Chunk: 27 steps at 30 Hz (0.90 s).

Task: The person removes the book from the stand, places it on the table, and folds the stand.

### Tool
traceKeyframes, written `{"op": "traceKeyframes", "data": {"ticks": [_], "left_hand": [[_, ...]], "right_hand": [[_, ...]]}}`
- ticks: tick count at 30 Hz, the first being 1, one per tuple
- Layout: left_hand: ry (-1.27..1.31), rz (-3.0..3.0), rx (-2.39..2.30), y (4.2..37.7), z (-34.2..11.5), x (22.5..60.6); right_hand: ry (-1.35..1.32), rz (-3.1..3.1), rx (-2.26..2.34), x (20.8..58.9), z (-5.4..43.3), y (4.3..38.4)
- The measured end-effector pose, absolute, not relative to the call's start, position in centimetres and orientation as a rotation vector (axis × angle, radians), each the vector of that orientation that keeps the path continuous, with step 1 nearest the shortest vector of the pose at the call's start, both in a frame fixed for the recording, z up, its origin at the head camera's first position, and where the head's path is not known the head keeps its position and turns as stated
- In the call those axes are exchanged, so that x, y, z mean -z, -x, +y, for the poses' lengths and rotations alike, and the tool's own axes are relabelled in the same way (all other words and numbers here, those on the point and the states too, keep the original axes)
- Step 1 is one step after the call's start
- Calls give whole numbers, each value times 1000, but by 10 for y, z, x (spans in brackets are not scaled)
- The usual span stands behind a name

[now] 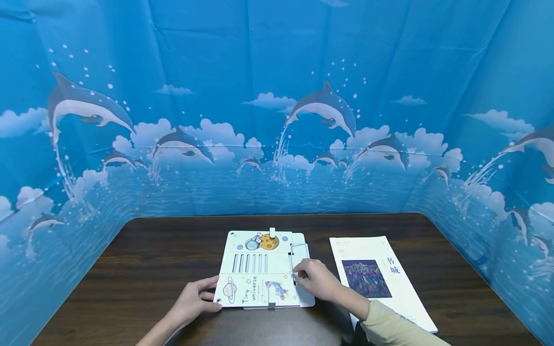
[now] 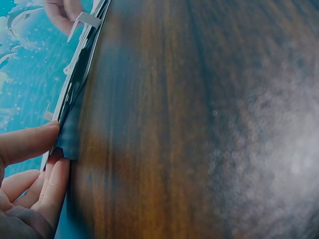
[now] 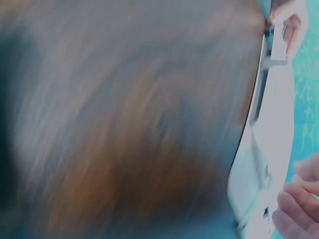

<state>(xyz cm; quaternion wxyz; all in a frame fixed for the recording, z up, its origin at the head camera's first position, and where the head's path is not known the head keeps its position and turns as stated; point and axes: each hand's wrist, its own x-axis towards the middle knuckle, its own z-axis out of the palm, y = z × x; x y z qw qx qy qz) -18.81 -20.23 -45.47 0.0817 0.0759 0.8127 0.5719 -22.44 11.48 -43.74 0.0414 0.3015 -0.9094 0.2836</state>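
A white book stand [image 1: 255, 266] printed with planets and "Tiny universe" lies flat on the table. It has slots, a clip [image 1: 272, 232] on its far edge and another clip [image 1: 271, 305] on its near edge. My left hand [image 1: 196, 298] grips its left edge, thumb on one face and fingers behind, as the left wrist view shows. Over its right part, my right hand [image 1: 318, 278] has bent fingers beside the stand's metal wire support [image 1: 298, 245]. Whether those fingertips pinch the wire is hidden in the head view and blurred in the right wrist view.
Right of the stand, a white book [image 1: 407, 283] with a dark picture on its cover lies on the dark wooden table [image 1: 143, 274]. Part of it is under my right forearm. A blue dolphin-print curtain [image 1: 233, 187] surrounds the table's back and sides.
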Motion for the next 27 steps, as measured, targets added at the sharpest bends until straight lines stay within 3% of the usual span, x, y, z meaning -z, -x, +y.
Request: {"op": "traceKeyframes", "data": {"ticks": [14, 27], "left_hand": [[-200, 2423, -1707, 189, -202, 456], [-198, 2441, -1673, 190, -202, 455]], "right_hand": [[-1116, -2794, -903, 438, 77, 204], [-1259, -2781, -911, 436, 74, 218]]}}
